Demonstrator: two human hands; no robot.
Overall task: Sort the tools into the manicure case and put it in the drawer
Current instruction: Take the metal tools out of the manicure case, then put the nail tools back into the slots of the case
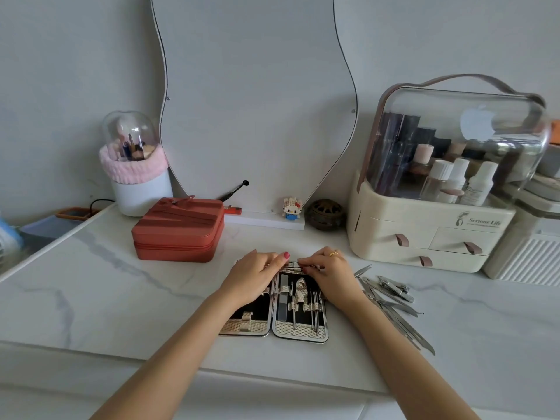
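The manicure case lies open flat on the marble tabletop, black inside with woven gold straps. Its right half holds a nail file and several thin metal picks. My left hand rests on the top of the left half. My right hand is on the top of the right half. Both sets of fingertips pinch a slim metal tool lying across the case's far edge. Several loose steel tools, among them nail clippers and scissors, lie on the table to the right of the case.
A cream cosmetic organiser with drawers and a clear lid stands at the right. A red zipped box sits left of the case. At the back are a wavy mirror, a brush holder, a small figurine and a dark round burner.
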